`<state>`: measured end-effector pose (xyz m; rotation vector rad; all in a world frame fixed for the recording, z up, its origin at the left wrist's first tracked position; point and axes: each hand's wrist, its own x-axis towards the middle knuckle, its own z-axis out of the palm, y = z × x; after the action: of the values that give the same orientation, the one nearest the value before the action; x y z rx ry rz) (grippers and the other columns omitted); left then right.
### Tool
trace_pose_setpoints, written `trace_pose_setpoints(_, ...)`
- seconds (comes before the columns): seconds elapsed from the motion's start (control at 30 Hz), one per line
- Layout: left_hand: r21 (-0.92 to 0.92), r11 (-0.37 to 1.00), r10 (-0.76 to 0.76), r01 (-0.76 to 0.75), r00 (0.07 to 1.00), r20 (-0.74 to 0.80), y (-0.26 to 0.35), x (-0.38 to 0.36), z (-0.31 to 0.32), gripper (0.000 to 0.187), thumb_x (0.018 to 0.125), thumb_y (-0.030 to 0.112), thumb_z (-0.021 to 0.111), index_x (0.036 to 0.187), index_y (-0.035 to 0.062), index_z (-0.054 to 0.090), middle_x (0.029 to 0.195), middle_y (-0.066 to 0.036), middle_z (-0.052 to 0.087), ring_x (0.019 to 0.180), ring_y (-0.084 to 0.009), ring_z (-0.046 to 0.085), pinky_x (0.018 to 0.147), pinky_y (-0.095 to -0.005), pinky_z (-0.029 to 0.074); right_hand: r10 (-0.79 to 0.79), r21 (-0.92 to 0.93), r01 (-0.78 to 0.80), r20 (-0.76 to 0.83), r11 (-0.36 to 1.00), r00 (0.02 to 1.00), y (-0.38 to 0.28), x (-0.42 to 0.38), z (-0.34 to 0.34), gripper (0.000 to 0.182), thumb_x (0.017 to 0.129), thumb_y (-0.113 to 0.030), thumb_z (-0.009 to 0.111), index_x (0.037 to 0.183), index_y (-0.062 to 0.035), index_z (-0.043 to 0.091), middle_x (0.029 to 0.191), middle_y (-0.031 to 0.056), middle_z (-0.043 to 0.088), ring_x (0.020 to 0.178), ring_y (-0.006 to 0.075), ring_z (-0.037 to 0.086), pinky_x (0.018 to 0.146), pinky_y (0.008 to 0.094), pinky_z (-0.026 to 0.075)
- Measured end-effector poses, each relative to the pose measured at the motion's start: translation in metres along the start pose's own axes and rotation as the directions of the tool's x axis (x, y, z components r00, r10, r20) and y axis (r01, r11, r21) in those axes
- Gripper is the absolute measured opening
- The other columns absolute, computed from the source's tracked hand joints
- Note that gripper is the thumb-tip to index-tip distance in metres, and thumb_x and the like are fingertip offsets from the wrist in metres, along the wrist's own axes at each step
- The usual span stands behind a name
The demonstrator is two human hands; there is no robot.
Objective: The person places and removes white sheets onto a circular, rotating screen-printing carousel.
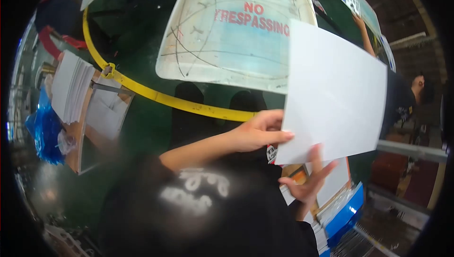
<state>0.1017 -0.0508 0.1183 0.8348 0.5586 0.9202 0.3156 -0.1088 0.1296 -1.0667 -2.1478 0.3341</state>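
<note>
A blank white sheet (338,93) is held up at the right of centre, tilted. My left hand (265,130) pinches its lower left edge, thumb in front and the other fingers behind. Below the sheet's bottom edge is my right hand (309,176), its fingers spread and slightly blurred, with fingertips at or near the edge; whether they touch it is unclear. Behind the sheet lies a pale board (231,53) with rounded corners, dark scratches and red "NO TRESPASSING" lettering, partly covered by the sheet.
A curved yellow rail (165,100) runs below the board. Stacked white sheets (71,86) stand at left beside blue plastic (45,129). More sheets (333,181) and a blue wrapper (347,217) are at lower right. Another person's arm (364,34) reaches in at upper right.
</note>
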Motion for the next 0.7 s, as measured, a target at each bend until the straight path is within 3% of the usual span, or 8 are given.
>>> trace_pose_setpoints(0.07,0.021,0.976,0.220,-0.219,0.967,-0.129,-0.018,-0.001,-0.025,0.041,0.088,0.005,0.056,0.125,0.0000,0.041,0.111,-0.010,0.059,0.098,-0.0141,0.058,0.088,-0.0300,0.046,0.140,-0.095,-0.155,-0.152,0.983,0.978,0.020,0.032,-0.012,0.096,0.074,-0.029,0.075,0.143,-0.0018,0.014,0.140,0.0177,0.035,0.134,0.0315,0.027,0.106,0.0453,0.026)
trace_pose_setpoints(0.13,0.022,0.958,0.284,-0.287,0.934,-0.217,-0.010,-0.006,-0.041,0.049,0.088,0.002,0.053,0.131,0.0013,0.030,0.105,-0.013,0.060,0.094,-0.0142,0.059,0.085,-0.0288,0.046,0.330,0.259,-0.243,-0.380,0.935,0.864,0.050,0.058,-0.011,0.085,0.073,-0.025,0.076,0.140,-0.0029,0.029,0.145,0.0162,0.029,0.137,0.0283,0.019,0.108,0.0430,0.021)
trace_pose_setpoints(0.23,0.135,0.957,0.287,-0.256,0.903,-0.320,-0.001,-0.012,-0.068,0.055,0.088,0.002,0.054,0.134,0.0023,0.023,0.094,-0.014,0.063,0.088,-0.0140,0.061,0.080,-0.0269,0.047,0.432,-0.144,-0.497,-0.329,0.856,0.840,0.110,0.080,-0.009,0.083,0.072,-0.019,0.077,0.140,-0.0056,0.032,0.145,0.0149,0.030,0.134,0.0258,0.027,0.106,0.0401,0.023)
trace_pose_setpoints(0.33,0.178,0.953,0.293,-0.243,0.888,-0.354,0.008,-0.010,-0.098,0.056,0.088,0.004,0.054,0.134,0.0027,0.022,0.088,-0.014,0.065,0.083,-0.0136,0.062,0.076,-0.0256,0.048,0.591,0.270,-0.581,0.049,0.768,0.805,0.174,0.107,0.014,0.085,0.064,-0.020,0.082,0.135,-0.0040,0.037,0.127,0.0156,0.042,0.112,0.0260,0.046,0.096,0.0364,0.035)
trace_pose_setpoints(0.4,0.174,0.954,0.293,-0.244,0.881,-0.371,0.020,-0.008,-0.117,0.055,0.088,0.005,0.054,0.134,0.0026,0.022,0.085,-0.013,0.065,0.081,-0.0133,0.062,0.075,-0.0248,0.048,0.643,0.118,-0.636,-0.028,0.763,0.765,0.203,0.121,0.048,0.082,0.065,-0.021,0.082,0.133,-0.0025,0.040,0.114,0.0133,0.045,0.101,0.0230,0.049,0.090,0.0346,0.039)
trace_pose_setpoints(0.47,0.129,0.949,0.316,-0.289,0.869,-0.379,0.027,-0.007,-0.136,0.057,0.088,0.006,0.055,0.134,0.0023,0.023,0.085,-0.013,0.066,0.080,-0.0128,0.063,0.074,-0.0247,0.048,0.643,-0.146,-0.635,0.011,0.758,0.766,0.245,0.126,0.071,0.073,0.070,-0.024,0.079,0.129,0.0005,0.043,0.108,0.0142,0.050,0.094,0.0197,0.054,0.083,0.0300,0.044)
trace_pose_setpoints(0.53,0.139,0.944,0.329,-0.298,0.855,-0.401,0.030,-0.005,-0.158,0.058,0.087,0.007,0.056,0.135,0.0023,0.022,0.085,-0.012,0.066,0.079,-0.0125,0.063,0.074,-0.0249,0.048,0.696,0.334,-0.685,0.110,0.647,0.710,0.237,0.138,0.084,0.064,0.072,-0.020,0.078,0.121,0.0047,0.045,0.101,0.0138,0.058,0.089,0.0186,0.058,0.078,0.0276,0.046)
trace_pose_setpoints(0.7,0.515,0.830,0.508,-0.215,0.673,-0.538,0.052,0.014,-0.219,0.050,0.080,0.020,0.068,0.125,0.0058,0.052,0.112,-0.026,0.059,0.106,-0.0252,0.058,0.090,-0.0318,0.044,0.582,0.388,-0.487,-0.180,0.783,0.793,0.244,0.171,0.129,0.053,0.071,-0.015,0.079,0.109,0.0070,0.049,0.095,0.0131,0.062,0.084,0.0172,0.061,0.077,0.0259,0.047)
